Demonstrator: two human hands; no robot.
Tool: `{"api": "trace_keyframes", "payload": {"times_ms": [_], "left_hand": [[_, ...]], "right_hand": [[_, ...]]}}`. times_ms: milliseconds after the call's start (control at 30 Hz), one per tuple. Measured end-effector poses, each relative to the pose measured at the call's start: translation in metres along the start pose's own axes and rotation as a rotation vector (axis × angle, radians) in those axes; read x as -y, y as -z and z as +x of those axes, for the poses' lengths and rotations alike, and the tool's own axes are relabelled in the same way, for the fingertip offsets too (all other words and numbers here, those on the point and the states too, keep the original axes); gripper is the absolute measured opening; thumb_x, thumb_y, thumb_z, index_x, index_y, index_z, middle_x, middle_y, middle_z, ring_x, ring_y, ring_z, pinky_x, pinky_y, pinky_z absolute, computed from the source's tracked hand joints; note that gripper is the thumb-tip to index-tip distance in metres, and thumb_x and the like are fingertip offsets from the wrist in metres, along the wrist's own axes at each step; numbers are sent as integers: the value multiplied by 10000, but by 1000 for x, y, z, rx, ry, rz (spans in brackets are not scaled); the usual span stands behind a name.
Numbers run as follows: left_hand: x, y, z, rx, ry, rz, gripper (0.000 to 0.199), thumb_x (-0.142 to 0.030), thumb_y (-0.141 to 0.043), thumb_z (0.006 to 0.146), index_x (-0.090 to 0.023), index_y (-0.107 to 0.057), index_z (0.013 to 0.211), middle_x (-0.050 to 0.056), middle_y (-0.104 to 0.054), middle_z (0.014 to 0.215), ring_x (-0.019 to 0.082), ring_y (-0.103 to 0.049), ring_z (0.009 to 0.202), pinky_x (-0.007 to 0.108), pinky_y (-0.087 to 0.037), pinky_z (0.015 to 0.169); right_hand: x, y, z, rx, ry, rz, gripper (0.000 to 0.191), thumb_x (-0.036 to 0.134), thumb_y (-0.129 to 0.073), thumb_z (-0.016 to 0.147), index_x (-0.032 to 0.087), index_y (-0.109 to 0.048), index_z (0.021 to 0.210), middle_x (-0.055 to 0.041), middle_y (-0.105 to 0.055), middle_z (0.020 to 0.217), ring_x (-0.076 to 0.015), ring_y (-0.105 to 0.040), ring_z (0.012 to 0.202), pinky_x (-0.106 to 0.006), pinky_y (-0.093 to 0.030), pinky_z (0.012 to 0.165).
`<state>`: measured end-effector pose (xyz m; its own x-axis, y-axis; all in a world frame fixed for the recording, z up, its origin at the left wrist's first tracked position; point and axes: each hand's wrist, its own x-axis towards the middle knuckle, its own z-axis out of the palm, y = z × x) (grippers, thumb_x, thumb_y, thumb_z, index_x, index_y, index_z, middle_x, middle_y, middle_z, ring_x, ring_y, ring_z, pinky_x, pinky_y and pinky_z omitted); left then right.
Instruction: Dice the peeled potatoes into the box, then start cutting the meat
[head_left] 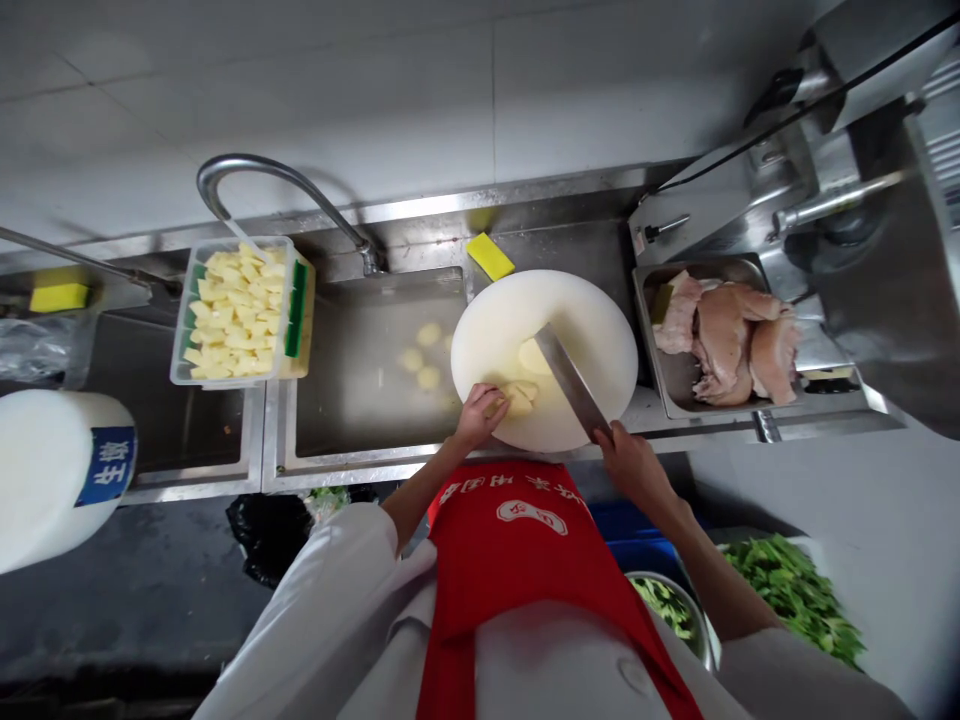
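Observation:
My right hand (628,458) is closed round the handle of a cleaver (574,380), its broad blade slanting up and left over a round white cutting board (480,320). Against the left side of the blade's far end lies a pale peeled potato piece (531,355), partly covered by the blade. My left hand (482,414) rests at the board's near left edge, its fingers curled against several cut potato chunks (520,398). Its fingertips are partly hidden, but they touch the nearest chunk.
Left of the board, a sink (352,380) holds water and several peeled potatoes (428,378). A clear tub (178,350) full of potato chunks stands at its left, under a curved faucet (277,172). A yellow sponge (490,257) lies behind the board; a metal tray (679,397) of raw meat (726,330) stands right.

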<state>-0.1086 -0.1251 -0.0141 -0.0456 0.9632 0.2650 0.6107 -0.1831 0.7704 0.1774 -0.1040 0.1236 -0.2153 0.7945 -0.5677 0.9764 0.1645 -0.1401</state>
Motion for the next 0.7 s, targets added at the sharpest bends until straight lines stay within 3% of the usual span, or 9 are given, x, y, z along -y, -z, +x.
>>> {"api": "trace_keyframes", "payload": {"times_ms": [100, 200, 267, 333, 433, 500, 600, 700], "left_hand": [[-8, 1, 27, -69, 27, 9, 226, -359, -513, 1006, -202, -671, 965, 83, -611, 996, 208, -582, 996, 396, -527, 924], [-10, -10, 67, -6, 17, 38, 220, -317, -564, 976, -193, -651, 1135, 119, -583, 1154, 242, -550, 1112, 429, -488, 1008], [-6, -21, 96, 133, -8, 79, 361, -290, -643, 919, -204, -603, 1268, 142, -532, 1305, 290, -505, 1215, 481, -464, 1043], [0, -32, 122, 348, -61, 109, 458, -264, -702, 861, -236, -590, 1304, 127, -521, 1347, 317, -499, 1231, 507, -477, 1020], [2, -45, 150, 676, -178, 92, 419, -234, -743, 798, -253, -649, 1205, 78, -587, 1185, 266, -588, 1069, 432, -539, 929], [-5, -50, 159, 779, -274, 73, 341, -189, -726, 790, -246, -678, 1122, 60, -588, 1123, 233, -604, 1011, 379, -548, 900], [-19, -50, 159, 743, -439, 65, 344, -68, -583, 838, -257, -674, 1110, 57, -586, 1151, 226, -571, 1093, 367, -510, 958], [-19, -38, 150, 705, -552, 69, 386, -32, -508, 859, -271, -668, 1117, 59, -602, 1144, 224, -551, 1127, 384, -447, 1030]], "right_hand": [[-20, -4, 10, -27, -72, -37, 286, 324, -321, 1071, 140, -539, 1093, -146, -712, 882, -254, -697, 827, -301, -326, 646], [-32, -14, 18, -13, -152, -29, 309, 329, -319, 1069, 128, -549, 1114, -160, -713, 912, -267, -699, 860, -309, -351, 674], [-36, -22, 20, 19, -175, -6, 309, 340, -334, 1067, 131, -558, 1106, -156, -717, 925, -268, -701, 877, -309, -356, 683], [-39, -28, 22, 38, -166, 6, 307, 339, -341, 1065, 134, -567, 1094, -158, -722, 955, -267, -702, 890, -310, -357, 691], [-43, -34, 24, 32, -150, 27, 318, 337, -324, 1067, 137, -569, 1097, -162, -724, 996, -269, -701, 912, -313, -358, 702], [-46, -37, 25, 26, -164, 56, 324, 346, -323, 1067, 139, -571, 1104, -156, -726, 979, -268, -698, 925, -309, -360, 710], [-50, -39, 24, 26, -183, 99, 320, 353, -333, 1066, 144, -574, 1098, -147, -725, 937, -257, -698, 925, -300, -364, 719], [-53, -36, 21, 46, -174, 103, 325, 363, -318, 1071, 150, -562, 1094, -142, -727, 922, -251, -706, 897, -295, -363, 702]]}}
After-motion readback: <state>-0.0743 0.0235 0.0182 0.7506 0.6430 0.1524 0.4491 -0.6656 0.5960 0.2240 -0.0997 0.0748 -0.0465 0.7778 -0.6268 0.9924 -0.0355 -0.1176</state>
